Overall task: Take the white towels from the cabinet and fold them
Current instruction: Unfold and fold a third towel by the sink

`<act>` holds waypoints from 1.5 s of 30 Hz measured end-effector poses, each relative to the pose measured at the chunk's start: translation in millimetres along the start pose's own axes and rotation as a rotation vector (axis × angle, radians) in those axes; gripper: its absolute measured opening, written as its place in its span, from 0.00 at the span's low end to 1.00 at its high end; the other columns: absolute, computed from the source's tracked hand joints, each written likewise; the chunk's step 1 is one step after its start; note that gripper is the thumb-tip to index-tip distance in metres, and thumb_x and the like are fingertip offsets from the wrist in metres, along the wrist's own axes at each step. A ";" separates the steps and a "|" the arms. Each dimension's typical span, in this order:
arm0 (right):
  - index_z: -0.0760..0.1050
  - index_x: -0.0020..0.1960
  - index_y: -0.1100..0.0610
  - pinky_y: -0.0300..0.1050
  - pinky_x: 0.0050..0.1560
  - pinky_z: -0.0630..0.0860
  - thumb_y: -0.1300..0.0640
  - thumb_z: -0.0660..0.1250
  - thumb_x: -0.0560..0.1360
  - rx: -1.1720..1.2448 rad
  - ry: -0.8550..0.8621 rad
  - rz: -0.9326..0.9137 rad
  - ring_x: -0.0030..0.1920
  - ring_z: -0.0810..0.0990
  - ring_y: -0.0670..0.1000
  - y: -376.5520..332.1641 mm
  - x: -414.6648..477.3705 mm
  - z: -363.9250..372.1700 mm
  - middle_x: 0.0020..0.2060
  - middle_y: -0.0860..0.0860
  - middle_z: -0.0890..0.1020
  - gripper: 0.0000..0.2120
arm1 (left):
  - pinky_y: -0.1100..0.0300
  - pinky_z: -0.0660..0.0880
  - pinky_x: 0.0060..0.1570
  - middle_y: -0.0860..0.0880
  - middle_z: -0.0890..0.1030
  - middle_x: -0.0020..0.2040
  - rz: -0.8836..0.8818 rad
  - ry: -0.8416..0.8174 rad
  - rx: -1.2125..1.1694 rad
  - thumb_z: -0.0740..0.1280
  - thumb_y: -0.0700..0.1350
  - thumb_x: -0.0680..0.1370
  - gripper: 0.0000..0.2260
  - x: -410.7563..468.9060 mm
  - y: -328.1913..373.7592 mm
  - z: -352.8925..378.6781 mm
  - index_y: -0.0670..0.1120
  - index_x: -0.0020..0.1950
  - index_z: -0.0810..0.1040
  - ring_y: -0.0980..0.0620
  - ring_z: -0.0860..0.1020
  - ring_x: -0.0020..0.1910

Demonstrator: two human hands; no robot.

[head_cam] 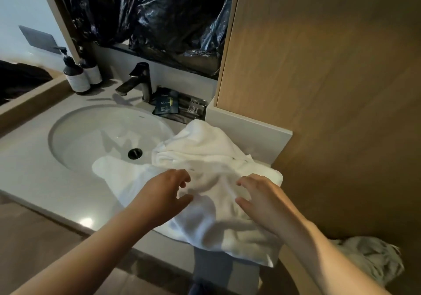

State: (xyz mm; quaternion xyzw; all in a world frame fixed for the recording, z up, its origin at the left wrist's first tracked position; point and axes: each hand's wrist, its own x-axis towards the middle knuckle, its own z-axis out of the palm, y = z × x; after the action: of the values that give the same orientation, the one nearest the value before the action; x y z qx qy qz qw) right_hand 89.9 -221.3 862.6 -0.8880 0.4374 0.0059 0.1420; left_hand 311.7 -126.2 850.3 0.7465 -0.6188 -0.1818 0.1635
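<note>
A rumpled heap of white towels lies on the grey counter to the right of the sink, one end draped over the basin rim and another hanging off the front edge. My left hand hovers over the heap's middle with loosely curved fingers and thumb spread, holding nothing. My right hand is beside it, a short gap apart, fingers also spread and lightly bent just above the cloth. Whether the fingertips touch the towel is unclear.
A round white sink with a dark drain sits left of the towels, a black faucet behind it. Pump bottles stand at the back left, dark sachets behind the towels. A wooden cabinet wall rises at right. Crumpled grey cloth lies low right.
</note>
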 end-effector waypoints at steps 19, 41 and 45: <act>0.73 0.64 0.51 0.43 0.55 0.70 0.47 0.64 0.78 0.043 -0.008 -0.053 0.61 0.74 0.51 20.3 79.3 4.8 0.60 0.48 0.76 0.16 | 0.61 0.75 0.47 0.56 0.77 0.50 -0.024 0.072 -0.046 0.70 0.52 0.75 0.13 71.0 -9.0 -10.2 0.50 0.58 0.76 0.57 0.77 0.45; 0.78 0.51 0.59 0.51 0.45 0.74 0.57 0.66 0.77 0.151 0.061 0.112 0.46 0.79 0.57 16.6 132.5 12.3 0.44 0.55 0.81 0.06 | 0.54 0.69 0.48 0.44 0.79 0.53 0.017 -0.074 0.191 0.66 0.53 0.78 0.15 140.4 -48.6 -7.8 0.43 0.56 0.76 0.42 0.76 0.53; 0.75 0.50 0.55 0.54 0.43 0.75 0.54 0.62 0.79 0.150 0.132 0.080 0.45 0.79 0.57 19.8 128.3 4.4 0.45 0.53 0.79 0.06 | 0.53 0.70 0.46 0.44 0.79 0.47 0.059 -0.053 0.100 0.65 0.52 0.79 0.12 138.9 -45.0 -16.9 0.43 0.50 0.77 0.42 0.76 0.50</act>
State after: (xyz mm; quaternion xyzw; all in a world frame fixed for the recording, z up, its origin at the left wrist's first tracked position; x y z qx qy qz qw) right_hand 154.2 -331.1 836.2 -0.8552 0.4799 -0.0799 0.1788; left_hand 382.0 -254.3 834.5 0.7303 -0.6528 -0.1655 0.1151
